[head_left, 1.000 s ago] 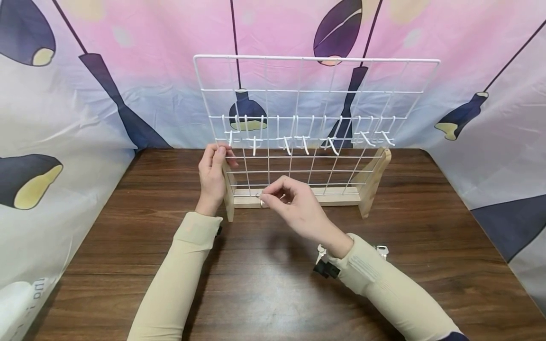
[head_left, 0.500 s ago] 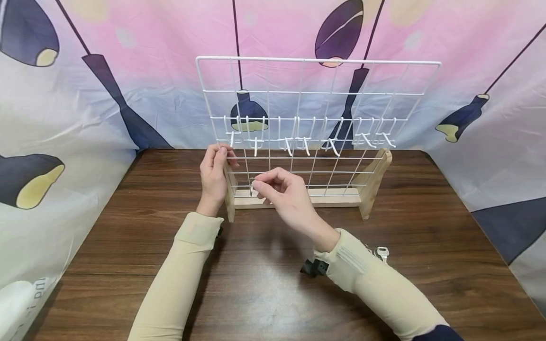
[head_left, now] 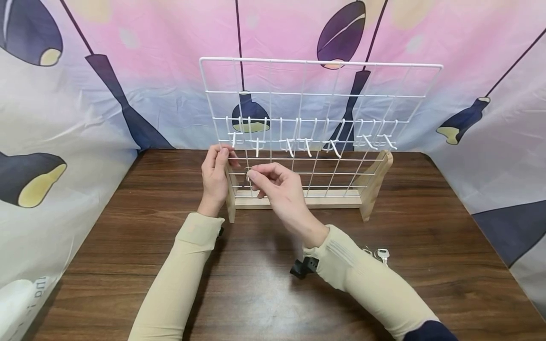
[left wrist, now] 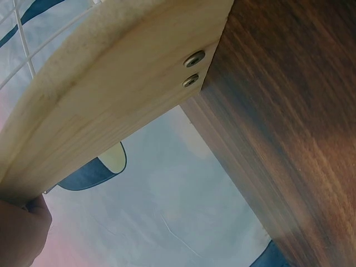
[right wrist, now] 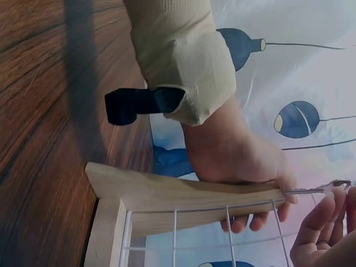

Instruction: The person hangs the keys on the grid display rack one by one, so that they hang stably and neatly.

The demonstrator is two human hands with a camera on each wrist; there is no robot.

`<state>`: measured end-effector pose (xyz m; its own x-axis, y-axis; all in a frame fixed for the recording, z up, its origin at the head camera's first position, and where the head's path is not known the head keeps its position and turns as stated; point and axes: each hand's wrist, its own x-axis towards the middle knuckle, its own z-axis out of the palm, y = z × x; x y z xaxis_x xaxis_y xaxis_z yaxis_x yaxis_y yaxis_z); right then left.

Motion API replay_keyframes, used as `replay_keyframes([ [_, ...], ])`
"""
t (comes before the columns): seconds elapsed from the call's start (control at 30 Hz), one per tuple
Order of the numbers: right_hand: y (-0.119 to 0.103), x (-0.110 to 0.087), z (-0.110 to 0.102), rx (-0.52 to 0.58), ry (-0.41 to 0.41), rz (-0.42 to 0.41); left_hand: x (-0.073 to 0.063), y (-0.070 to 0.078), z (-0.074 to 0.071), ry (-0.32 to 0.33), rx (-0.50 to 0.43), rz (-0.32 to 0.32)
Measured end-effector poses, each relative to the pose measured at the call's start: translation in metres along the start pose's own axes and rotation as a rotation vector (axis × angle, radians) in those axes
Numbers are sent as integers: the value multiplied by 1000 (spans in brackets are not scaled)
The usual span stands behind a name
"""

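A white wire grid rack (head_left: pixel 321 62) stands on a wooden base (head_left: pixel 337 202), with several white hooks (head_left: pixel 257 148) hung in a row across it. My left hand (head_left: pixel 214 177) grips the top of the rack's left wooden side panel (head_left: pixel 231 201). In the left wrist view that panel (left wrist: pixel 105 94) fills the upper left, and only a bit of the hand (left wrist: pixel 22 233) shows. My right hand (head_left: pixel 283 192) pinches a key by its ring, before the grid's lower left. The right wrist view shows this key (right wrist: pixel 305 191) pointing toward my left hand (right wrist: pixel 239 153).
Loose keys (head_left: pixel 383 255) lie on the brown wooden table (head_left: pixel 264 293), right of my right forearm. The right wooden side panel (head_left: pixel 375 184) holds up the rack's other end. A printed cloth (head_left: pixel 162 113) hangs behind and at both sides.
My right hand has risen and moved left with the key, from near the base toward the hooks at the left. My left hand keeps its hold on the side panel.
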<state>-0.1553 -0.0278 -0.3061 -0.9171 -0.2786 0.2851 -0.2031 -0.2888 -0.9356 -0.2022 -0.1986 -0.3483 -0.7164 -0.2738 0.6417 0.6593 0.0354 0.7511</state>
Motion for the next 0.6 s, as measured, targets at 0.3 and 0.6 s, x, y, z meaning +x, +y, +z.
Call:
replay_keyframes([
  [0.3,-3,4,10,128,46,60,0,-1,0,9,8,11],
  [0.6,-3,7,20,221,75,106,0,-2,-2,13,45,23],
])
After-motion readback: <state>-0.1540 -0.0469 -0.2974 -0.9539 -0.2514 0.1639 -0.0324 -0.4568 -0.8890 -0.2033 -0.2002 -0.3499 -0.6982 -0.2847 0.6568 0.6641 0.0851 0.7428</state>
